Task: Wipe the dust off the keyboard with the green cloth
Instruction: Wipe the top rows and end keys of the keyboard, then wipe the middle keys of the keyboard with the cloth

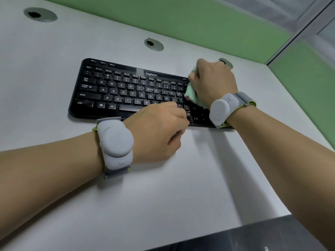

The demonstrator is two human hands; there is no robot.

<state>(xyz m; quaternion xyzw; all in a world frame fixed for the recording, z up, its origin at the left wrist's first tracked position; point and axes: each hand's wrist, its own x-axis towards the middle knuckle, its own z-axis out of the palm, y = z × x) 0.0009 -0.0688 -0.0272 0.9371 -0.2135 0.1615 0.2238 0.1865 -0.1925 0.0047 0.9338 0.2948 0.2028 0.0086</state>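
A black keyboard [126, 91] lies on the white desk [163, 187], with pale dust specks on its middle and right keys. My right hand [212, 82] grips a bunched pale green cloth [192, 94] and presses it onto the keyboard's right end. My left hand [155, 131] sits at the keyboard's front edge near the space bar, fingers curled over the edge; whether they grip it is hidden. Both wrists wear grey bands.
Three round cable grommets [154, 44] sit in the desk behind the keyboard. A green partition wall [199, 24] borders the desk at the back and right. The desk's front edge [235, 227] runs across the lower right.
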